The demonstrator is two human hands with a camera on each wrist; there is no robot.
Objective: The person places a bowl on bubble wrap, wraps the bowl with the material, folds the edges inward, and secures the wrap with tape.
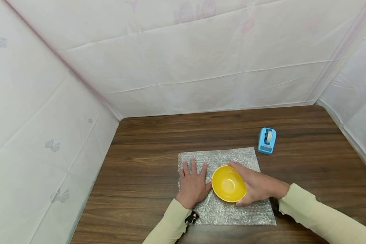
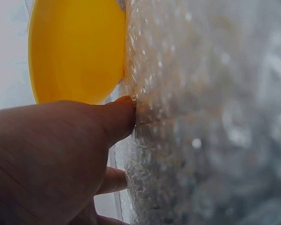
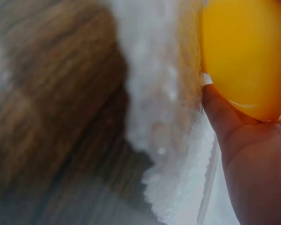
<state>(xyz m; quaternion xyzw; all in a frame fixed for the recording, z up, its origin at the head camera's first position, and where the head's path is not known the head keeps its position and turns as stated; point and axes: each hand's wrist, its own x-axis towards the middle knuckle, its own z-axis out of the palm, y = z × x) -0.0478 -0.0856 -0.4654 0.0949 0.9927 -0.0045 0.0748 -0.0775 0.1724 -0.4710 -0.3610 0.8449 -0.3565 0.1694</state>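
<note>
A yellow bowl [image 1: 228, 184] sits mouth up near the middle of a sheet of bubble wrap [image 1: 231, 213]. My right hand [image 1: 254, 184] grips the bowl from its right side, thumb low at the near edge and fingers round the far side. Flat on the wrap to the left lies my left hand [image 1: 193, 186], its fingers spread and its thumb close to the bowl. In the left wrist view the bowl [image 2: 77, 51] rises just beyond that thumb. The right wrist view shows the bowl's outer wall [image 3: 248, 56] against my right hand [image 3: 257, 159].
A blue tape dispenser [image 1: 266, 140] with a roll in it stands behind the wrap's far right corner. The dark wooden table [image 1: 140, 183] extends on both sides. White printed sheeting [image 1: 183, 74] hangs behind the table and along its sides.
</note>
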